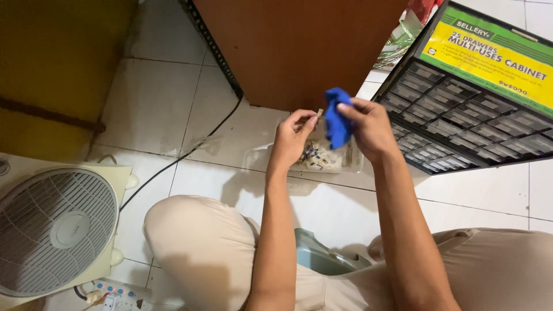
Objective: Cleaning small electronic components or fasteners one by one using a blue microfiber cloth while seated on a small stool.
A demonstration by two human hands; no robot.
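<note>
Knees in beige trousers (196, 242) nearest, then box fan (55, 224) at left and drawer cabinet (472, 109) at right. Clear tray of small parts (322, 161) on floor tiles below the hands. Right hand (368, 129) clenched on blue cloth (337, 121); left hand (294, 138) pinching tiny part (319, 112), touching cloth.

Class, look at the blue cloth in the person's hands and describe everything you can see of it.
The blue cloth is a small, soft, vivid blue piece of fabric, crumpled and bunched. The right hand pinches it at the top, so it hangs down between both hands. The left hand holds a tiny pale piece against its edge, above a clear plastic tray.
</note>
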